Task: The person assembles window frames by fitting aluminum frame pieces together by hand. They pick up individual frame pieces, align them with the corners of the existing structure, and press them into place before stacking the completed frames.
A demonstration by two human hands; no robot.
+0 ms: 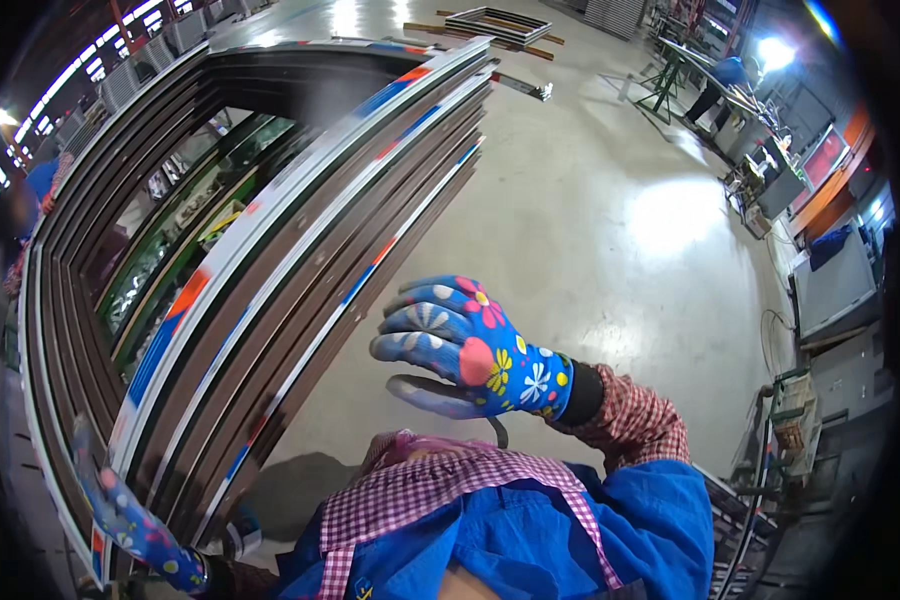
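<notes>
A stack of large rectangular window frames [300,235], brown with pale edges and strips of blue, white and red film, stands at my left. My left hand [135,520], in a blue flowered glove, lies along the stack's near left corner with its fingers stretched up over the profiles; whether it presses on them is hard to see. In a matching glove, my right hand [460,350] hangs in the air just right of the stack. Its fingers are slightly bent, the thumb is apart from them, and nothing is in it.
Another person's hand [50,195] is at the stack's far left side. Through the frame opening, green racks [170,270] with small parts show. More frames [500,25] lie on the floor at the back. Beside a workbench [690,60] at the back right, a person in blue bends over.
</notes>
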